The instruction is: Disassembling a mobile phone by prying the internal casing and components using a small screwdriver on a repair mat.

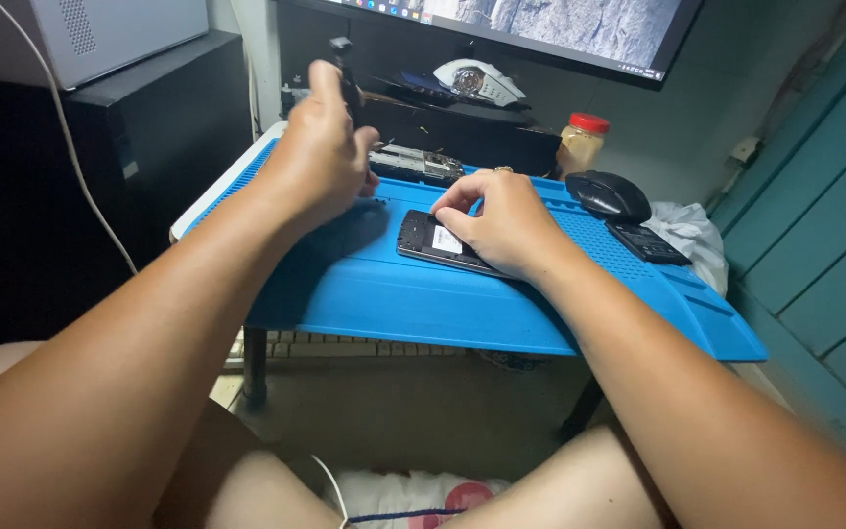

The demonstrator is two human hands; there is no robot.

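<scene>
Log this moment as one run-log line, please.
left hand: raised, gripping dark tool | right hand: pressing on opened phone | surface: blue mat | nearby: black mouse

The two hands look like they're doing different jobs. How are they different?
The left hand is lifted above the blue mat, closed around a thin black tool; the right hand lies low and flat. The left hand touches only the tool, while the right hand's fingertips press on an opened black phone lying on the mat. The left hand sits farther back, the right nearer the middle. Both are bare and over the same mat.
</scene>
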